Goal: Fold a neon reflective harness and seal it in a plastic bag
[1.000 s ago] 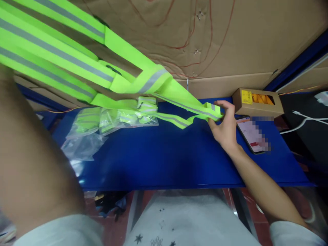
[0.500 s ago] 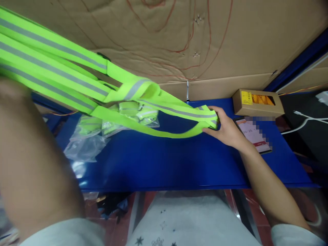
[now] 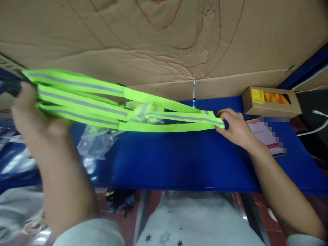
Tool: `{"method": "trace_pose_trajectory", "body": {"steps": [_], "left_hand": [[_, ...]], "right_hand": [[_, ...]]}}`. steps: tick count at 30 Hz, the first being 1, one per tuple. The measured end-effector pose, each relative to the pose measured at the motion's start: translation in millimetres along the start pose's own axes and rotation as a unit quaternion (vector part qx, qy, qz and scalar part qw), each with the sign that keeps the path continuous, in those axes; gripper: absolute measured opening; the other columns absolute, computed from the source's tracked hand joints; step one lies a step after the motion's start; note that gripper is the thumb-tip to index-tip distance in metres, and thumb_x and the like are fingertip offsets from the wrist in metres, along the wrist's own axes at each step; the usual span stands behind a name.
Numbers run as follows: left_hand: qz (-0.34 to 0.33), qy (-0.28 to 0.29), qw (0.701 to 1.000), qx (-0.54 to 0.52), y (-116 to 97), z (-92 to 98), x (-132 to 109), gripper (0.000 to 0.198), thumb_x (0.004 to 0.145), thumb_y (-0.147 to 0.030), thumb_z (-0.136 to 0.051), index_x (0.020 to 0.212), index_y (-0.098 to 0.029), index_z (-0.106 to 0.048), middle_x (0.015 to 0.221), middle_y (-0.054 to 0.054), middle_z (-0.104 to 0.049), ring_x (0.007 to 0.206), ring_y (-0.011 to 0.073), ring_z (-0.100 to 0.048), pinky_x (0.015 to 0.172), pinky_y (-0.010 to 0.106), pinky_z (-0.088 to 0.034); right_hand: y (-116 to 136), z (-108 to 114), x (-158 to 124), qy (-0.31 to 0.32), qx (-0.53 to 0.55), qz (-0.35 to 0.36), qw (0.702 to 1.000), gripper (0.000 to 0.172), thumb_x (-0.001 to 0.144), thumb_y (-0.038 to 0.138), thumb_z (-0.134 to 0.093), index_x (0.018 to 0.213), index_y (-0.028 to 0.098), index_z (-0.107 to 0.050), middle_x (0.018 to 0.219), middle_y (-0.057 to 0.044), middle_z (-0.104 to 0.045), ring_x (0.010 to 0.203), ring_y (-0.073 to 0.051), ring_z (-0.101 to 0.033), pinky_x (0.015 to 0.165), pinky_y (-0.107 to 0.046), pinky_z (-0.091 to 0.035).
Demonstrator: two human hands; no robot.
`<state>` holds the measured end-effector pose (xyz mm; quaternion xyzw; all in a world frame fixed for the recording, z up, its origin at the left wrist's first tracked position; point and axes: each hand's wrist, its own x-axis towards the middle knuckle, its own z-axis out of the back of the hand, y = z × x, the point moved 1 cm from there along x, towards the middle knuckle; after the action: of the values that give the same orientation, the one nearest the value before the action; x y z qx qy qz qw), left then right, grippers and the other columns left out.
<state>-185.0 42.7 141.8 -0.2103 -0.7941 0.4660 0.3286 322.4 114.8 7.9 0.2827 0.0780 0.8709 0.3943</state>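
Neon-green reflective straps point(image 3: 102, 108) with grey stripes and black buckles, looking like a strap-style reflective vest, stretch nearly level above the blue table. My left hand point(image 3: 42, 112), slightly blurred, is closed on their left end. At the right end, my right hand point(image 3: 233, 128) pinches the folded strap tip between thumb and fingers. Behind and below the straps lie clear plastic bags point(image 3: 96, 141), some with similar green straps inside; the straps partly hide them.
A cardboard box point(image 3: 271, 101) with a window onto orange contents stands at the table's back right. In front of it lies a device with a lit screen point(image 3: 266, 136). A cardboard wall point(image 3: 159, 51) with red lines rises behind the blue table point(image 3: 179, 160). White cable point(image 3: 314, 127) runs at the right.
My left hand has come down into view, bringing the straps' left end lower and nearer. The straps hang straighter and more level. My right hand keeps its hold; the view has shifted slightly left.
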Motion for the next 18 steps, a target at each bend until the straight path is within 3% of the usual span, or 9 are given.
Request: {"method": "trace_pose_trajectory", "body": {"steps": [3,6,10,13,18], "left_hand": [[0.06,-0.023,0.996,-0.057,20,34.4,-23,0.025,0.107,-0.023,-0.044,0.118,-0.009,-0.062,0.105,0.002,-0.079,0.113,0.0141,-0.072,0.12,0.037,-0.048],[0.088,-0.069,0.993,-0.047,35,71.0,-55,0.021,0.099,-0.026,-0.06,0.112,-0.011,-0.065,0.104,0.004,-0.08,0.114,0.0163,-0.071,0.122,0.038,-0.046],[0.099,-0.099,0.99,0.006,34,104.2,-98,0.038,0.075,-0.029,-0.087,0.104,-0.013,-0.069,0.103,0.004,-0.079,0.107,0.0174,-0.072,0.108,0.032,-0.054],[0.078,-0.108,0.99,0.035,23,112.1,-123,0.044,0.067,-0.033,-0.094,0.1,-0.015,-0.07,0.105,0.003,-0.078,0.099,0.0161,-0.072,0.094,0.029,-0.06],[0.042,-0.084,0.995,0.024,4,104.2,-142,0.054,0.061,-0.035,-0.099,0.104,-0.016,-0.073,0.1,0.002,-0.078,0.09,0.0153,-0.073,0.083,0.027,-0.061]], "right_hand": [[-10,5,2,0.001,0.055,-0.075,0.996,0.018,0.087,0.032,-0.067,0.09,0.024,-0.052,0.119,-0.011,-0.072,0.102,-0.028,-0.07,0.082,-0.038,-0.05],[-20,7,-2,0.034,0.058,-0.145,0.987,0.02,0.084,0.035,-0.07,0.097,0.024,-0.059,0.102,-0.006,-0.075,0.082,-0.025,-0.07,0.071,-0.035,-0.05],[-26,3,-13,0.199,0.148,-0.099,0.964,0.035,0.084,0.05,-0.075,0.11,0.027,-0.066,0.104,-0.006,-0.076,0.087,-0.027,-0.072,0.076,-0.038,-0.056],[-25,2,-21,0.286,0.187,-0.081,0.936,0.041,0.084,0.052,-0.079,0.119,0.033,-0.069,0.116,-0.009,-0.075,0.102,-0.029,-0.073,0.087,-0.042,-0.06],[-11,18,-21,0.331,0.181,-0.057,0.924,0.059,0.082,0.051,-0.081,0.137,0.041,-0.065,0.136,-0.012,-0.07,0.121,-0.033,-0.07,0.098,-0.045,-0.061]]}}
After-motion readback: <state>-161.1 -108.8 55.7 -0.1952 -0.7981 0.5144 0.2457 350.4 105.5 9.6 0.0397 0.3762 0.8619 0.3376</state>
